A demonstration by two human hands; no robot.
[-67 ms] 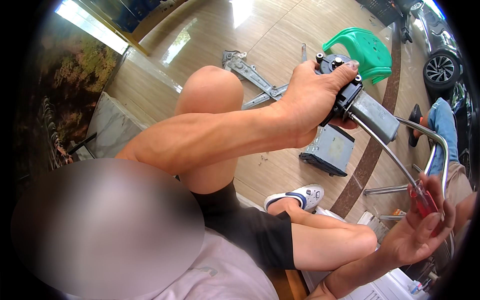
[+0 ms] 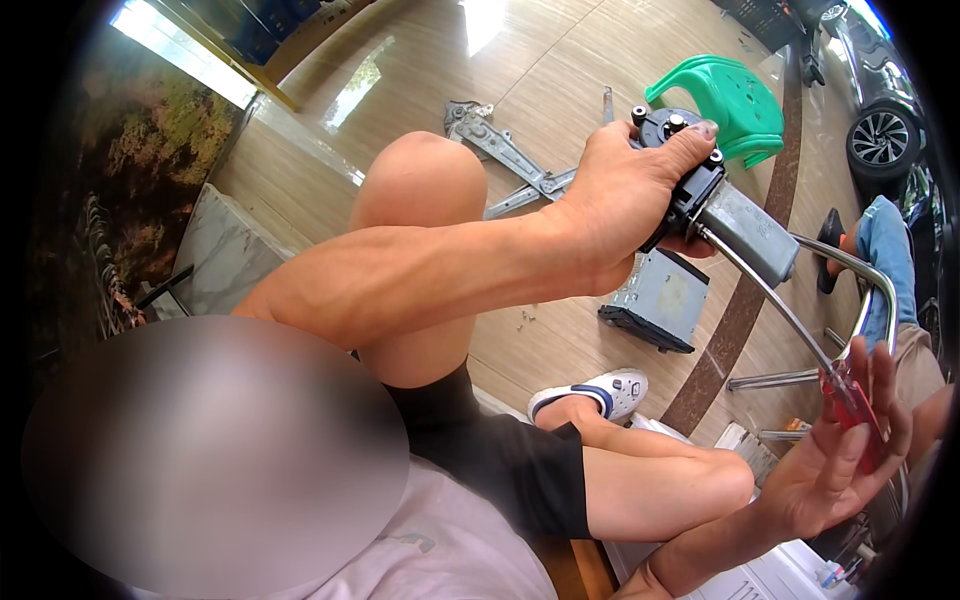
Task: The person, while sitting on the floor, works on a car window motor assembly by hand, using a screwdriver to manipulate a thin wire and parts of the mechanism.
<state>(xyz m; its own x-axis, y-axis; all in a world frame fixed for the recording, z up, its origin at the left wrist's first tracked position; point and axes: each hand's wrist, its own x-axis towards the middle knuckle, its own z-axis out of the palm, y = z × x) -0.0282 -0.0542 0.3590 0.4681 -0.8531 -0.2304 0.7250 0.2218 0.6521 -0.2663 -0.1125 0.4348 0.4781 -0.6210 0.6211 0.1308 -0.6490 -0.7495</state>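
Observation:
My left hand [image 2: 625,190] is closed round an electric gear motor [image 2: 755,235] with a black gear housing and a silver can, its thumb pressed over the housing. A long screwdriver [image 2: 765,290] has its tip against the housing, just beside the can; exactly what the tip sits in is too small to make out. My right hand [image 2: 815,470], at the lower right, grips the red handle between thumb and fingers, with some fingers stretched up past it. The motor is held up in the air above the floor.
Below the motor stands a grey metal box-shaped unit [image 2: 660,300]. Metal scissor-type regulator arms [image 2: 510,155] lie beyond my knee. A green plastic stool [image 2: 735,100] stands farther off. At right are a chrome-legged chair [image 2: 885,290], another person's jean-clad leg [image 2: 880,250] and a dark car [image 2: 880,60].
The fingers of my right hand have shifted on the red handle and now reach up straighter beside it. My left hand and the motor stay where they were.

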